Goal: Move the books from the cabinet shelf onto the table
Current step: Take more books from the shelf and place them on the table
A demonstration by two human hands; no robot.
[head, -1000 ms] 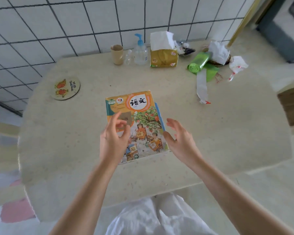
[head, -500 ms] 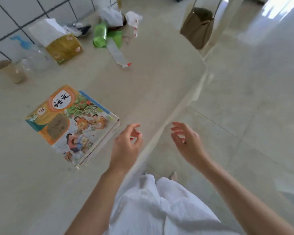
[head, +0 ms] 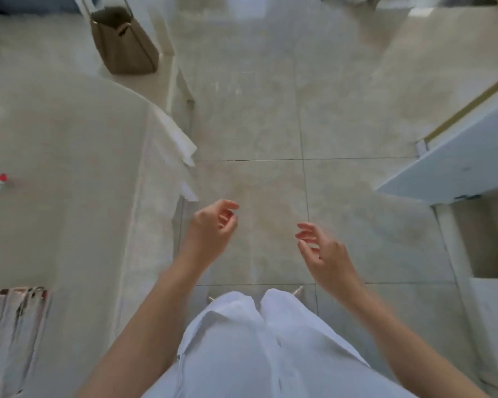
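Left hand point(head: 210, 228): I read it as empty, fingers loosely curled, held in the air over the tiled floor point(head: 259, 116), just beside the edge of the counter point(head: 84, 173). Right hand point(head: 325, 254): also empty, fingers relaxed and slightly spread, palm turned inward; it hangs over the floor, apart from the left hand.

Books point(head: 15, 334): I see only a blurred stack at the lower left frame edge, lying on the counter with page edges and spines toward the camera. I cannot tell how many there are. Neither hand touches the stack.

Cabinet point(head: 457, 156): a pale panel with a gold-coloured edge strip enters at the right; I cannot see its shelf contents.

A brown bag point(head: 124, 44) stands on the floor beyond the counter's far end. White trousers point(head: 259, 354) fill the lower centre.
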